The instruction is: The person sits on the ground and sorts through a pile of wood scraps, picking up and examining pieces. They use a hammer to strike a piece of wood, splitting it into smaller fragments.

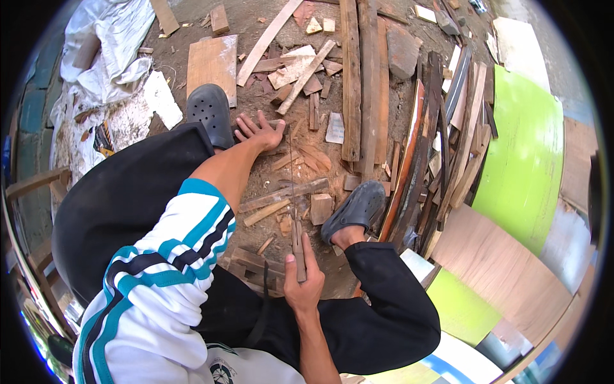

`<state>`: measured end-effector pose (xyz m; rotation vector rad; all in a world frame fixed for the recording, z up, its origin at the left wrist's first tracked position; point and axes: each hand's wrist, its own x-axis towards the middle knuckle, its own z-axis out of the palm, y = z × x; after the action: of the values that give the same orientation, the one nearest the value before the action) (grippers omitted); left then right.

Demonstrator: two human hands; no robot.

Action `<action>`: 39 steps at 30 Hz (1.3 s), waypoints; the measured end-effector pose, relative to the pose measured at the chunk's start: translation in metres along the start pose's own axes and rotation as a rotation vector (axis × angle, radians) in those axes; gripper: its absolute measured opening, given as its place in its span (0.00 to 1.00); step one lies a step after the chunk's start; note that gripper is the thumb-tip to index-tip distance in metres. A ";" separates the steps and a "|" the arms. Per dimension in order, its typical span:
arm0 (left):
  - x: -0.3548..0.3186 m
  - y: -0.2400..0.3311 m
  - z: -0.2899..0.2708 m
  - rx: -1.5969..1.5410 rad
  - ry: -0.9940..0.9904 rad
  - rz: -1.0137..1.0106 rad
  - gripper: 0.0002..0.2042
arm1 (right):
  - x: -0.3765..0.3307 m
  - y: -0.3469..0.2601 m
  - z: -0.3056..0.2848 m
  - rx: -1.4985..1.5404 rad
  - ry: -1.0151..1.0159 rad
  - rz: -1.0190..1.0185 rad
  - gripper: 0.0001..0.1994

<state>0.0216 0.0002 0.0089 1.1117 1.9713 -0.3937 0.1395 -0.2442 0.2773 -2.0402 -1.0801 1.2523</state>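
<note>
Right hand (302, 281) grips a saw handle (298, 246); left hand (259, 133) presses flat on wood scraps (300, 157).

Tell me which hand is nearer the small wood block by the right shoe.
Right. The right hand grips a saw handle just below-left of the block; the left hand presses on scraps farther up, beyond it.

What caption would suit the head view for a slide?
Right hand grips a thin-bladed saw with wooden handle while left hand presses scrap wood pieces on the dirt floor.
</note>
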 end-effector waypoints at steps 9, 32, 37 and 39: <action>-0.005 0.002 -0.004 0.059 -0.079 0.015 0.47 | 0.038 0.000 0.015 -0.081 0.017 -0.056 0.22; -0.004 -0.002 0.004 0.047 -0.016 0.012 0.49 | 0.022 0.014 -0.006 0.090 -0.016 -0.019 0.21; -0.001 0.001 0.004 0.055 -0.016 0.007 0.48 | 0.053 0.006 0.011 0.042 -0.033 0.030 0.22; 0.000 0.001 0.003 0.060 -0.020 0.002 0.48 | 0.021 0.009 -0.006 0.109 -0.043 0.043 0.22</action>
<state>0.0243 -0.0009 0.0072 1.1431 1.9515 -0.4638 0.1531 -0.2322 0.2628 -1.9729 -0.9694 1.3523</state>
